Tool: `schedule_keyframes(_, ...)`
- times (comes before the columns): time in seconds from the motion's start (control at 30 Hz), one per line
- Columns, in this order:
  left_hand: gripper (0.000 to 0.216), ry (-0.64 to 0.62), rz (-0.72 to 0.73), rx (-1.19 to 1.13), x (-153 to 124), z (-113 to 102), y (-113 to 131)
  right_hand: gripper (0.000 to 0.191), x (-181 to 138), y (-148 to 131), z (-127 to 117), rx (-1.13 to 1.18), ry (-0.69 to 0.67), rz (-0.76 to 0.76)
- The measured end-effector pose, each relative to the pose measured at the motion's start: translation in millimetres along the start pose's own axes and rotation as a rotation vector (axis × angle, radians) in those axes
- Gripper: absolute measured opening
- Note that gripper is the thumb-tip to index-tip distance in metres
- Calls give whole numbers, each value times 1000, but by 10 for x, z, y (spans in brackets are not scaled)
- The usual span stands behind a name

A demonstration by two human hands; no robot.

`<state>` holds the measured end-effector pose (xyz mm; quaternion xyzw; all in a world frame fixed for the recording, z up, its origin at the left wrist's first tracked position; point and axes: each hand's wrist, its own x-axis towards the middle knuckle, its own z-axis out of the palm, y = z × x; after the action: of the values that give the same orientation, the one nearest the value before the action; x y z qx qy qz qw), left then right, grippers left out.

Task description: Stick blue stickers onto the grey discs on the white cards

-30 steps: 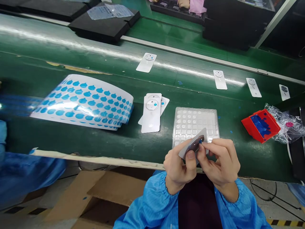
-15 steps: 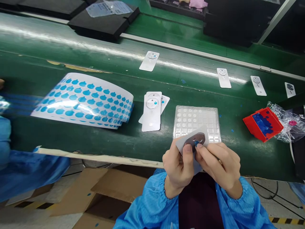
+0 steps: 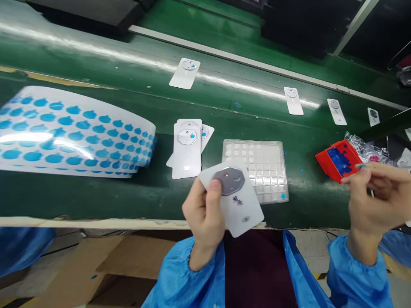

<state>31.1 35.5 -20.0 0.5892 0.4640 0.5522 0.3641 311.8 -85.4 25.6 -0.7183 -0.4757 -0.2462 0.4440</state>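
Note:
My left hand (image 3: 205, 216) grips a white phone back panel (image 3: 247, 211) with a grey octagonal camera plate, thumb on top near the plate. The panel is tilted above the table and covers the near left corner of a clear compartment tray (image 3: 271, 156). Off to the right, my right hand (image 3: 375, 201) is raised beside a red box (image 3: 326, 161) of blue film scraps (image 3: 338, 160). Its thumb and fingertip pinch a small blue film piece (image 3: 362, 166). Small round pieces sit in some tray compartments, and a blue dot (image 3: 283, 196) shows at its near right corner.
A curled white sheet of blue stickers (image 3: 77, 124) lies at left. Several similar panels (image 3: 186, 154) are stacked left of the tray, and more (image 3: 185, 73) lie spaced along the back strip. Crumpled clear plastic (image 3: 372, 147) lies behind the red box. Cardboard (image 3: 80, 261) is below the table edge.
My right hand has left the panel and moved right to the red box with a blue film piece. My left hand keeps the panel, now turned flatter. The view has shifted right.

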Motion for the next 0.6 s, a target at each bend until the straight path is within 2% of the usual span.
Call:
schedule_keyframes(0.07, 34, 18, -38, -4, 54, -35, -86, 27, 124, 608, -44, -131, -34, 75)
schedule_keyframes(0.1, 34, 22, -56, -13, 73, -50, -124, 36, 165, 894, -46, -169, -127, 104)
schedule_keyframes(0.13, 34, 19, -69, -24, 87, -63, -156, 34, 190, 1145, -37, -229, -197, 88)
schedule_keyframes(0.2, 35, 5, -75, -41, 111, -84, -196, 19, 194, 1504, -1, -306, -283, 33)
schedule_keyframes(0.27, 36, -5, -74, -42, 135, -97, -206, 28, 154, 1658, 29, -356, -321, -51)
schedule_keyframes(0.33, 38, -5, -84, -35, 157, -102, -202, 28, 103, 1644, 37, -386, -350, -111)
schedule_keyframes(0.4, 41, 3, -107, -15, 169, -100, -196, 19, 75, 1504, 41, -417, -393, -96)
schedule_keyframes(0.43, 42, 4, -117, -6, 169, -98, -195, 22, 73, 1395, 53, -434, -410, -73)
schedule_keyframes(0.5, 44, -11, -131, 2, 159, -93, -197, 30, 90, 1105, 125, -467, -422, -64)
schedule_keyframes(0.6, 42, -59, -149, -17, 134, -83, -202, 26, 121, 538, 380, -355, -474, -154)
